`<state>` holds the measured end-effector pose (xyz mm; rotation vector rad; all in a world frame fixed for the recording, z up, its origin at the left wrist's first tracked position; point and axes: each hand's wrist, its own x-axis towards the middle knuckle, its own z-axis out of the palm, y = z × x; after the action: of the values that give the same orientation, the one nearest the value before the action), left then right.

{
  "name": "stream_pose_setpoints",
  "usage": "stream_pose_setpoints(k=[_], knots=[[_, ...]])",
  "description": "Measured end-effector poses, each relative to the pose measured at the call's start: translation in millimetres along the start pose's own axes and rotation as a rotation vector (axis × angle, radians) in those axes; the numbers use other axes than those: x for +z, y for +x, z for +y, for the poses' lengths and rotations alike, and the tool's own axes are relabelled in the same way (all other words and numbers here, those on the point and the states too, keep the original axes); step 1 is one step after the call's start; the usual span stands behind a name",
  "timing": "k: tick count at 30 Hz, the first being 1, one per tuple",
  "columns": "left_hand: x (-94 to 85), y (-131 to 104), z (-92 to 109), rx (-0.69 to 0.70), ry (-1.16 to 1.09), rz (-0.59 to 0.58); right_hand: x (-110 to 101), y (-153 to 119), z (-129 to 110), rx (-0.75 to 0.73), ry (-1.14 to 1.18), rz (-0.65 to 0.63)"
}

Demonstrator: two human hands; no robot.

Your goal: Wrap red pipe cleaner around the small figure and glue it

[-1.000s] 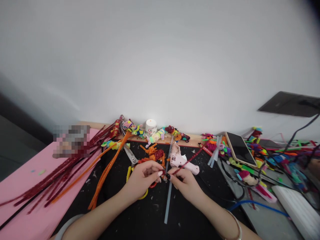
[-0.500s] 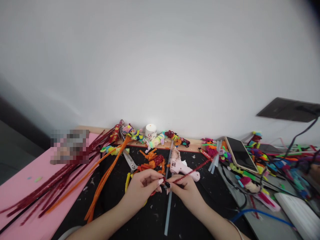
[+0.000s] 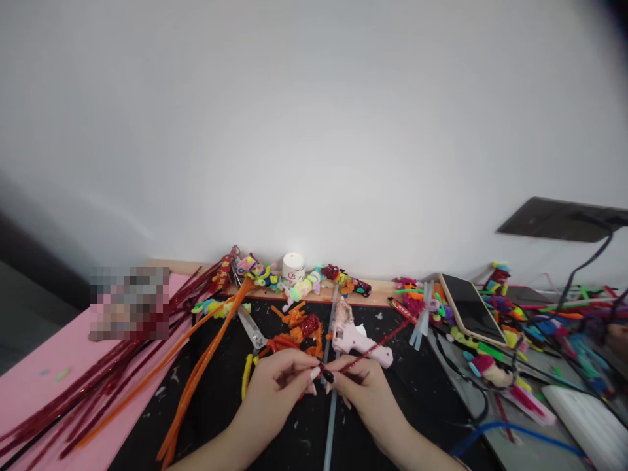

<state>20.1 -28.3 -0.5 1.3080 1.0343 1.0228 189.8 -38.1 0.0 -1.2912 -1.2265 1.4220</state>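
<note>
Both hands meet above the black mat [image 3: 412,399]. Fingers pressed together, my left hand [image 3: 279,392] pinches one end of a thin red glittery stem [image 3: 380,343]. My right hand [image 3: 366,392] pinches the same stem beside it, and the long free part slants up to the right over the pink glue gun [image 3: 360,340]. A small dark piece shows between the fingertips; its shape is partly hidden. Beneath the hands runs a translucent glue stick [image 3: 330,435]. Scissors [image 3: 254,330] with yellow and red handles and orange stem pieces [image 3: 294,317] lie just behind my left hand.
Red stems [image 3: 118,356] and orange stems [image 3: 203,360] lie at the left, partly on a pink surface [image 3: 44,376]. A white cup [image 3: 293,268] stands at the back among fuzzy figures. At the right are a phone [image 3: 473,309], a blue cable [image 3: 520,428] and a colourful stem pile.
The view has shifted slightly, so the things on the table sit a little lower. Both hands keep their pinch on the red stem, with only small finger movement.
</note>
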Motion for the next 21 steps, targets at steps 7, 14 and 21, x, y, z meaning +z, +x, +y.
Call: stream_pose_setpoints(k=[7,14,21], knots=[[0.0,0.4,-0.3,0.054,0.062,-0.009,3.8,0.0,-1.9,0.032,0.105,0.028],[-0.9,0.8,-4.3,0.082,0.082,-0.001,6.2,-1.0,-5.1,0.031,0.165,0.01],[-1.9,3.0,-2.8,0.114,0.133,0.004,4.5,0.3,-4.5,0.052,0.19,0.004]])
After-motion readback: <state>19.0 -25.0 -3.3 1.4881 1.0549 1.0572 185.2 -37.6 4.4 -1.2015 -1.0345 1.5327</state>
